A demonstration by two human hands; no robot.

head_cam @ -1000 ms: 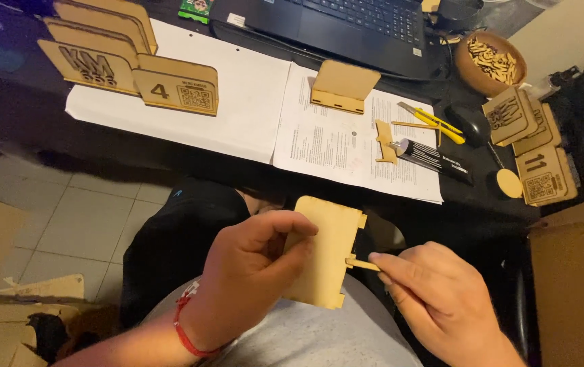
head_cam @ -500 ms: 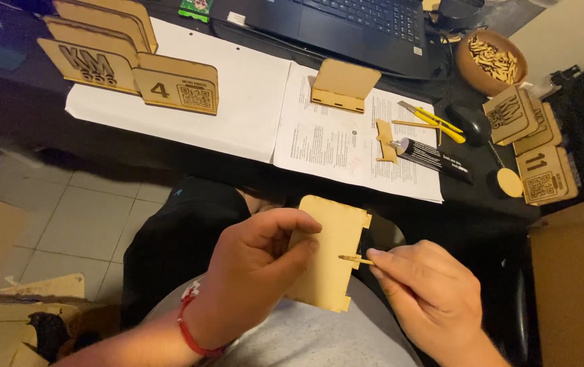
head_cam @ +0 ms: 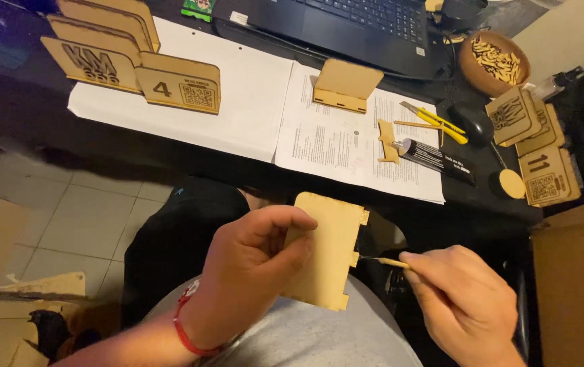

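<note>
Low over the lap, left hand (head_cam: 254, 268) gripping a wooden panel (head_cam: 326, 248), right hand (head_cam: 465, 302) pinching a thin stick (head_cam: 383, 261) against its edge.

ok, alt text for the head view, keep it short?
Seen from above, the left hand holds a thin wooden panel over the lap while the right hand touches a thin stick to its notched edge. Beyond, a dark desk holds papers, wooden plaques and a laptop.

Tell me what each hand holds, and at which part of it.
The left hand grips the flat wooden panel by its left edge. The right hand pinches a thin stick at its rear end, its tip at the panel's right edge.
</note>
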